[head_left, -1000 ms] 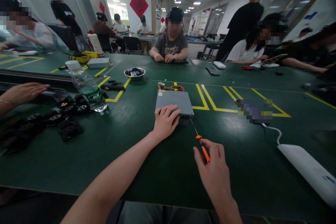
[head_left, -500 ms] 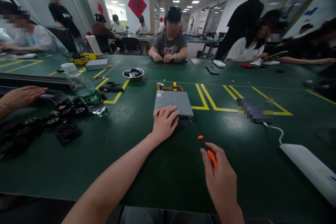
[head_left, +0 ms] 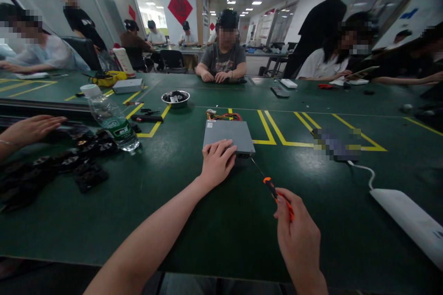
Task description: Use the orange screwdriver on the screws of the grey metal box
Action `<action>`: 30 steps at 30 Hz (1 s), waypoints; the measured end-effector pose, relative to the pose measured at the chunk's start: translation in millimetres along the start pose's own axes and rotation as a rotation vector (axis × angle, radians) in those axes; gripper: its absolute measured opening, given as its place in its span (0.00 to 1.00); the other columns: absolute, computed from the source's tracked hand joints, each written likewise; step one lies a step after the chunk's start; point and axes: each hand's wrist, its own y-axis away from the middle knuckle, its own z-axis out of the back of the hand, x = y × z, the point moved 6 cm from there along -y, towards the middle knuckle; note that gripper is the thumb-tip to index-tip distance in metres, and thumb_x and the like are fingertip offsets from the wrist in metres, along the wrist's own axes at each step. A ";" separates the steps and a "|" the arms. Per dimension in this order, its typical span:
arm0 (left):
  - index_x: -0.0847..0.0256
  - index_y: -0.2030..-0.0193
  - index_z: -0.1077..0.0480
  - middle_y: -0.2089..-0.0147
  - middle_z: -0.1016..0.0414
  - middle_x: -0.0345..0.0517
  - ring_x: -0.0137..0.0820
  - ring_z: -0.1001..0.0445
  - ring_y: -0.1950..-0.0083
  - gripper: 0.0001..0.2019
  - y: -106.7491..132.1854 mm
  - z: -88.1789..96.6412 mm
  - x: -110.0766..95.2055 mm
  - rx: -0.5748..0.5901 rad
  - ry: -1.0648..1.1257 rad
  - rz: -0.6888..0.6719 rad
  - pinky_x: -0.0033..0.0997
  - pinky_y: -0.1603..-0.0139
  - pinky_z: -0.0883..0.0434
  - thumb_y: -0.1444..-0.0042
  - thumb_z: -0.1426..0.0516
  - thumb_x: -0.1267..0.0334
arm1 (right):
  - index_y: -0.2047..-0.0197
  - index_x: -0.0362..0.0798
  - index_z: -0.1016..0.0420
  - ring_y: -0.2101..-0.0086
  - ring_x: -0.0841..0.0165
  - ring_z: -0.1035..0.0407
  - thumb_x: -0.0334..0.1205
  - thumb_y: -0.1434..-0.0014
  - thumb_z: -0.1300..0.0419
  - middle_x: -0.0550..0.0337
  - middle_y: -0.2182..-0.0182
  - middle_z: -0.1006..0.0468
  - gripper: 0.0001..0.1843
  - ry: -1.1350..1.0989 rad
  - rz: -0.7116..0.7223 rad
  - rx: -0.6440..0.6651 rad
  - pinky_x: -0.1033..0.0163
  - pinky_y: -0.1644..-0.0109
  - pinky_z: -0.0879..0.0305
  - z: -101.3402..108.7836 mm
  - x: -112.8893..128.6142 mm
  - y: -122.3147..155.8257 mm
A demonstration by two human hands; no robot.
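A grey metal computer power supply [head_left: 226,132] lies on the green table, a bundle of coloured wires [head_left: 221,115] coming out at its far side. My left hand [head_left: 218,161] holds it at the near edge, fingers over the top and the thumb side down by the front face. In my right hand [head_left: 298,230], closed around the handle, is an orange and black screwdriver [head_left: 269,185]. Its thin shaft points up and left, with the tip at the front right corner of the power supply. Whether the tip sits in a screw is too small to tell.
A water bottle [head_left: 119,126] stands to the left, beside black plastic packets [head_left: 90,175] and another person's hand [head_left: 32,130]. Beyond are a metal bowl [head_left: 176,99] and a dark tool [head_left: 147,118]. On the right lie a blurred phone [head_left: 334,145] and a white power bank [head_left: 406,221].
My right hand has shifted slightly right and down, and the screwdriver's handle has turned in the fingers. The tip stays at the power supply's corner. My left hand has not moved.
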 end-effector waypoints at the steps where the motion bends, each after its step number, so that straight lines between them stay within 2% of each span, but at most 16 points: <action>1: 0.53 0.52 0.34 0.45 0.31 0.42 0.35 0.37 0.43 0.11 0.2 -0.3 0.1 -0.001 0.002 0.001 0.41 0.48 0.46 0.41 0.49 0.62 | 0.55 0.48 0.35 0.69 0.69 0.29 0.49 0.38 0.57 0.56 0.65 0.28 0.17 0.004 0.005 0.006 0.66 0.71 0.33 -1.2 2.0 0.2; 3: 0.53 0.52 0.34 0.45 0.32 0.42 0.35 0.37 0.43 0.11 0.4 -0.6 0.2 -0.002 0.005 0.001 0.41 0.48 0.46 0.41 0.49 0.62 | 0.53 0.47 0.36 0.61 0.66 0.30 0.49 0.39 0.54 0.50 0.56 0.31 0.18 0.004 0.042 0.008 0.65 0.69 0.31 -4.3 9.4 2.1; 5: 0.53 0.52 0.34 0.45 0.32 0.42 0.35 0.37 0.43 0.11 0.5 -0.7 0.2 -0.002 0.009 0.000 0.41 0.48 0.46 0.41 0.49 0.62 | 0.52 0.47 0.37 0.58 0.65 0.31 0.46 0.39 0.54 0.48 0.53 0.34 0.16 -0.005 0.088 0.014 0.65 0.67 0.30 -7.4 16.7 4.8; 8: 0.53 0.52 0.34 0.45 0.32 0.42 0.35 0.37 0.43 0.11 0.2 -0.4 0.3 0.001 0.000 0.002 0.41 0.48 0.46 0.41 0.49 0.61 | 0.52 0.48 0.37 0.59 0.66 0.30 0.45 0.38 0.56 0.51 0.56 0.31 0.15 -0.002 0.097 -0.004 0.64 0.65 0.29 -6.3 18.0 5.7; 12: 0.52 0.52 0.34 0.46 0.31 0.42 0.35 0.37 0.44 0.11 0.0 0.5 -0.3 -0.009 -0.027 -0.008 0.41 0.48 0.45 0.42 0.48 0.62 | 0.55 0.49 0.36 0.65 0.66 0.28 0.51 0.38 0.59 0.53 0.62 0.28 0.19 0.016 0.024 0.015 0.63 0.68 0.30 -2.9 9.5 1.8; 15: 0.52 0.52 0.34 0.45 0.32 0.41 0.34 0.37 0.43 0.11 0.0 0.0 -0.5 -0.006 -0.030 -0.007 0.40 0.48 0.45 0.42 0.48 0.62 | 0.54 0.50 0.35 0.62 0.65 0.29 0.53 0.39 0.58 0.52 0.58 0.29 0.20 0.007 0.067 0.060 0.64 0.70 0.30 -6.3 15.1 1.5; 17: 0.52 0.52 0.34 0.45 0.32 0.41 0.34 0.37 0.43 0.11 0.1 -0.2 0.0 -0.008 -0.021 0.002 0.40 0.48 0.45 0.42 0.48 0.62 | 0.52 0.48 0.36 0.57 0.64 0.30 0.51 0.38 0.58 0.48 0.54 0.32 0.20 0.002 0.095 0.030 0.63 0.67 0.29 -6.7 19.8 3.1; 19: 0.52 0.52 0.34 0.45 0.32 0.41 0.34 0.38 0.43 0.11 0.1 -0.4 0.1 -0.007 -0.013 0.004 0.40 0.47 0.45 0.41 0.49 0.62 | 0.53 0.48 0.35 0.57 0.63 0.30 0.50 0.38 0.58 0.48 0.54 0.31 0.19 -0.005 0.107 0.025 0.62 0.65 0.29 -7.9 20.5 4.7; 23: 0.52 0.52 0.34 0.45 0.32 0.42 0.34 0.37 0.43 0.11 -0.2 -0.5 0.0 -0.007 -0.015 -0.001 0.41 0.48 0.45 0.41 0.49 0.62 | 0.53 0.47 0.36 0.70 0.67 0.26 0.53 0.38 0.58 0.55 0.67 0.24 0.21 -0.019 -0.048 0.046 0.64 0.72 0.30 -7.1 3.0 5.0; 25: 0.52 0.52 0.33 0.46 0.31 0.42 0.35 0.37 0.43 0.11 -0.3 -0.2 -0.2 -0.010 -0.020 -0.006 0.41 0.48 0.45 0.42 0.48 0.62 | 0.53 0.48 0.36 0.72 0.67 0.27 0.54 0.39 0.57 0.57 0.67 0.24 0.21 -0.029 -0.080 0.069 0.65 0.73 0.31 -7.2 -0.8 5.4; 28: 0.52 0.52 0.33 0.46 0.31 0.43 0.35 0.37 0.44 0.11 -0.1 0.0 -0.3 -0.012 -0.017 -0.010 0.41 0.48 0.45 0.42 0.48 0.62 | 0.53 0.48 0.36 0.61 0.65 0.28 0.52 0.40 0.54 0.50 0.55 0.29 0.20 -0.056 0.000 0.042 0.64 0.68 0.29 -6.7 7.5 6.3; 30: 0.52 0.52 0.33 0.46 0.31 0.43 0.35 0.37 0.43 0.11 0.1 0.1 -0.2 -0.014 -0.011 -0.007 0.41 0.48 0.45 0.42 0.48 0.62 | 0.52 0.48 0.35 0.57 0.65 0.30 0.48 0.39 0.54 0.50 0.54 0.30 0.18 -0.068 0.057 0.026 0.63 0.64 0.28 -7.6 14.0 7.2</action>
